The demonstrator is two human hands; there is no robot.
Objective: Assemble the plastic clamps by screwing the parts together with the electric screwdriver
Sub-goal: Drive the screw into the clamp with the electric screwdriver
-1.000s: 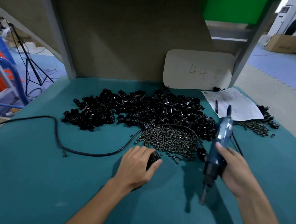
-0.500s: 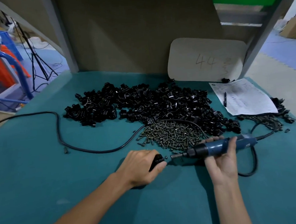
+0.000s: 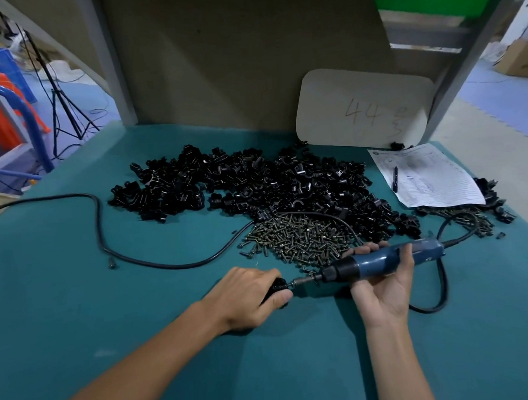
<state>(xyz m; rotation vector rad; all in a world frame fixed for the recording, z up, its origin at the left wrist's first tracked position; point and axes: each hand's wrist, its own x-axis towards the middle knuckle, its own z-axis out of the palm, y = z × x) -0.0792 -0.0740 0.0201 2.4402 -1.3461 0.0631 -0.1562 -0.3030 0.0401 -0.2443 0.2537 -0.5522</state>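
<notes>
We are mid-way through driving a screw: our left hand point(image 3: 249, 295) has its grip clenched on a black clamp point(image 3: 276, 288) pressed to the teal tabletop point(image 3: 78, 301), while our right hand point(image 3: 383, 288) grips the blue electric screwdriver point(image 3: 385, 259) held level, its bit meeting the clamp's right side. Next, we judge, we keep the bit in line, run the screw home, then take fresh parts from the pile of clamp parts point(image 3: 271, 184) and the screws point(image 3: 301, 237) behind

Dim overhead light, soft shadows under arms, wide-angle bowing at edges, slight overall softness.
</notes>
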